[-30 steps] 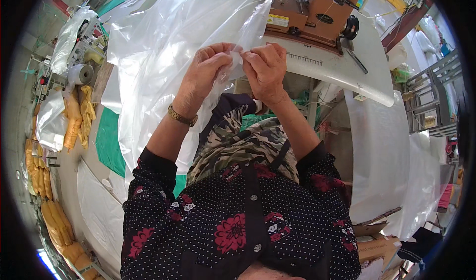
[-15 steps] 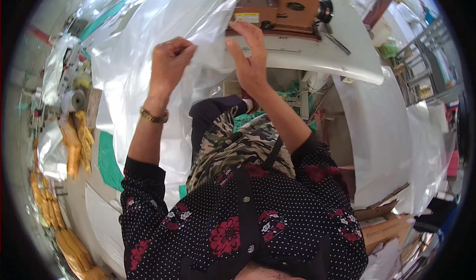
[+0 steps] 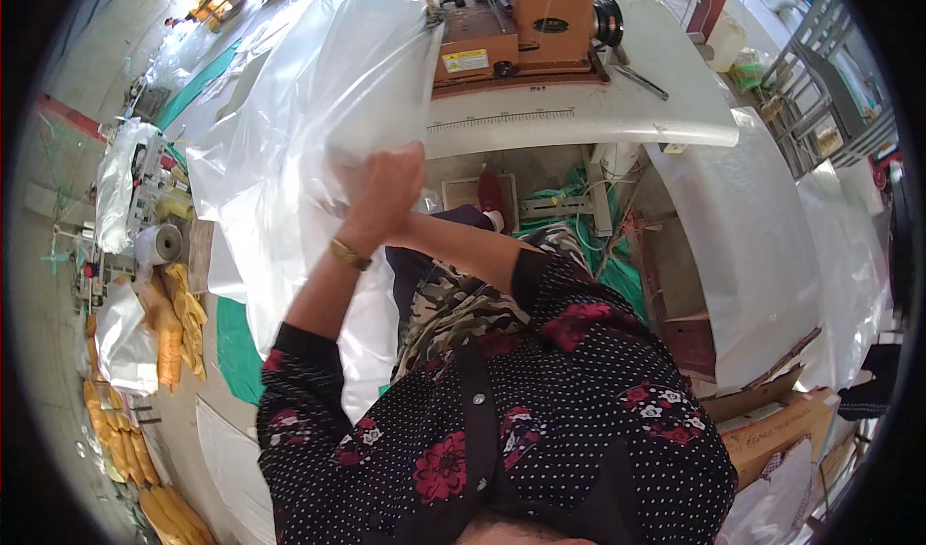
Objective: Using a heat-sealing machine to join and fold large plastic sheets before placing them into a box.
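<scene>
A large sheet of clear plastic film (image 3: 299,130) drapes over the left of the table and hangs down beside my legs. Its upper right edge lies by the needle area of a brown sewing machine (image 3: 550,26). My left hand (image 3: 388,190), with a watch at the wrist, is closed at the film's right edge, in front of the tabletop. Crossing beneath that wrist, my right hand (image 3: 340,180) reaches left against the film; it is mostly hidden and its fingers are smeared by motion.
On the white table (image 3: 666,125), a dark metal tool (image 3: 641,80) lies right of the machine. A foot in a red shoe (image 3: 490,193) is below. Yellow bundles (image 3: 166,338) and a roll (image 3: 159,244) lie at the left; a cardboard box (image 3: 781,434) stands at the lower right.
My right hand has swung left and down from beside the machine, passing under my left wrist. My left hand has moved right and lower. The view has shifted, showing more of the machine.
</scene>
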`<action>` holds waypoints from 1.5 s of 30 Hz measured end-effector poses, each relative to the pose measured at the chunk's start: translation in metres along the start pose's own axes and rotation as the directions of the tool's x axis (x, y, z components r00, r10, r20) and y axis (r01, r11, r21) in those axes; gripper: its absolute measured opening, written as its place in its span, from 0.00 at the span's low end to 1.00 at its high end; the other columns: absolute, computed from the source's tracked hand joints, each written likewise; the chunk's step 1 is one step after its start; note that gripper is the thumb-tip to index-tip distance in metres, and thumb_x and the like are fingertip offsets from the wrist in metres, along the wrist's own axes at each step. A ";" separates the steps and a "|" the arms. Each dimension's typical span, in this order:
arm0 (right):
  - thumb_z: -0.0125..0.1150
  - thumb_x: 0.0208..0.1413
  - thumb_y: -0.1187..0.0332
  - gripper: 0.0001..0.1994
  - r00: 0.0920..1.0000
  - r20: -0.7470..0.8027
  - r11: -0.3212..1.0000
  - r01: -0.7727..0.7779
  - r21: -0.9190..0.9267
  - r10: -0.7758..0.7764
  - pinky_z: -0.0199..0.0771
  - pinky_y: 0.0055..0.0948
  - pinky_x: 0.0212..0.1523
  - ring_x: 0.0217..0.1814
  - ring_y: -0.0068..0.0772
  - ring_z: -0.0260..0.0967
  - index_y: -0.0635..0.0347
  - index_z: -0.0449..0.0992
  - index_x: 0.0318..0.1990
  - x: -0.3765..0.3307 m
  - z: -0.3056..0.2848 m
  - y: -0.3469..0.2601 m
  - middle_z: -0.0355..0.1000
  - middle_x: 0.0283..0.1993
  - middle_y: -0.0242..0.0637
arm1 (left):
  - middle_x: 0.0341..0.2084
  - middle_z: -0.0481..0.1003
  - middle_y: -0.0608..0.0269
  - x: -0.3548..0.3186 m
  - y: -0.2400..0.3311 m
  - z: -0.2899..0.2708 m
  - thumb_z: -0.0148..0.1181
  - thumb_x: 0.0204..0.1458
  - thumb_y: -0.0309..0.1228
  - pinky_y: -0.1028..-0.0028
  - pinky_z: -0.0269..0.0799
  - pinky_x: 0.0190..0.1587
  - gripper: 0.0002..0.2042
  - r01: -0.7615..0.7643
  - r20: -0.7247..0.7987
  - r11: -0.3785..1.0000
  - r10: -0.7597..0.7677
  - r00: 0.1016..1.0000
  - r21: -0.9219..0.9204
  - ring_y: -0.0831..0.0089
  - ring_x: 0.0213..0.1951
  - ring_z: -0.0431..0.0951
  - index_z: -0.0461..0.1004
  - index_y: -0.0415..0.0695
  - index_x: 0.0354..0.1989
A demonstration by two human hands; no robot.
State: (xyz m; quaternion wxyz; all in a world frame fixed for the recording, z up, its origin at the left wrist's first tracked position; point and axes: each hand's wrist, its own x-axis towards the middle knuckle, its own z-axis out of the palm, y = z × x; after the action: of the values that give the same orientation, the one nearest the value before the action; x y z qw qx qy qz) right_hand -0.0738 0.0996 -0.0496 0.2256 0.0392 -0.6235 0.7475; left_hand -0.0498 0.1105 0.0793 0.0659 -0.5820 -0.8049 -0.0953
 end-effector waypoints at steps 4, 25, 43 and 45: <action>0.54 0.57 0.67 0.16 0.991 0.129 0.973 0.059 -0.225 -0.030 0.64 0.37 0.56 0.58 0.41 0.63 0.62 0.68 0.51 -0.043 -0.076 -0.016 0.68 0.52 0.46 | 0.22 0.74 0.46 -0.008 -0.007 0.053 0.54 0.53 0.33 0.55 0.70 0.31 0.08 0.043 -0.237 0.931 -0.136 0.962 -0.363 0.46 0.29 0.76 0.71 0.40 0.29; 0.55 0.47 0.70 0.10 0.645 0.758 -0.133 0.747 -0.652 -0.094 0.57 0.38 0.63 0.54 0.28 0.64 0.50 0.74 0.38 -0.005 -0.190 -0.162 0.68 0.42 0.26 | 0.17 0.70 0.75 -0.031 -0.003 0.070 0.65 0.49 0.28 0.83 0.54 0.18 0.05 0.307 0.365 -0.211 -0.352 0.862 -0.928 0.88 0.16 0.63 0.77 0.41 0.28; 0.58 0.44 0.69 0.06 0.625 0.772 -0.049 0.773 -0.633 -0.118 0.56 0.38 0.64 0.48 0.26 0.67 0.51 0.78 0.31 -0.003 -0.181 -0.164 0.70 0.36 0.25 | 0.31 0.77 0.64 -0.029 0.036 0.053 0.65 0.46 0.30 0.62 0.72 0.33 0.20 0.132 -0.537 0.926 -0.317 0.782 -0.354 0.59 0.35 0.76 0.68 0.45 0.48; 0.58 0.44 0.69 0.06 0.630 0.769 -0.050 0.769 -0.637 -0.108 0.56 0.39 0.64 0.48 0.26 0.67 0.51 0.78 0.31 -0.003 -0.181 -0.163 0.70 0.36 0.26 | 0.30 0.77 0.64 -0.029 0.038 0.053 0.64 0.46 0.28 0.62 0.72 0.33 0.19 0.160 -0.502 0.919 -0.335 0.797 -0.359 0.60 0.34 0.76 0.68 0.45 0.48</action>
State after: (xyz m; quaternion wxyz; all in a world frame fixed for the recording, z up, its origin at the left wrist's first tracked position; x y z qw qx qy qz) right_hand 0.0327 0.2903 0.0591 0.2643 0.2887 -0.9202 -0.0082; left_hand -0.0044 0.1072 0.0243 0.1941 -0.4204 -0.7969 -0.3880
